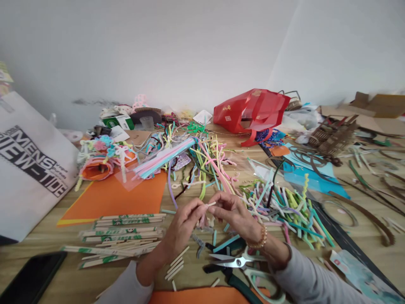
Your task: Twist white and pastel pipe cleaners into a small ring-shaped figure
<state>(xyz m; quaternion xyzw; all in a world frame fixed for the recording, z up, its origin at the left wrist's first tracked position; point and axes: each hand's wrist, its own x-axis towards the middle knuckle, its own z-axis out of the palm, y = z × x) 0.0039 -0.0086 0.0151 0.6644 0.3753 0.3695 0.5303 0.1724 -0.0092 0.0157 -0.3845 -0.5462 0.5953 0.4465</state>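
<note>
My left hand (pixel 186 223) and my right hand (pixel 236 214) meet at the middle of the table, fingertips pinched close together. Between them is a short pale stick or stem piece (pixel 211 204), with a pinkish fuzzy piece (pixel 202 220) hanging below my left fingertips. Both hands seem to hold this small work; its exact shape is partly hidden by the fingers. Open scissors with white handles (pixel 239 262) lie just below my right hand, over dark-handled cutters (pixel 242 287). Short cut wooden sticks (pixel 175 267) lie below my left hand.
Wrapped chopsticks (pixel 126 232) and a black phone (pixel 33 276) lie left, near a white bag (pixel 31 164). Orange sheets (pixel 126 198), piled colourful fuzzy stems (pixel 284 207) and a red bag (pixel 249 109) surround the work. Brown strips (pixel 367 215) and cardboard (pixel 386 105) are right.
</note>
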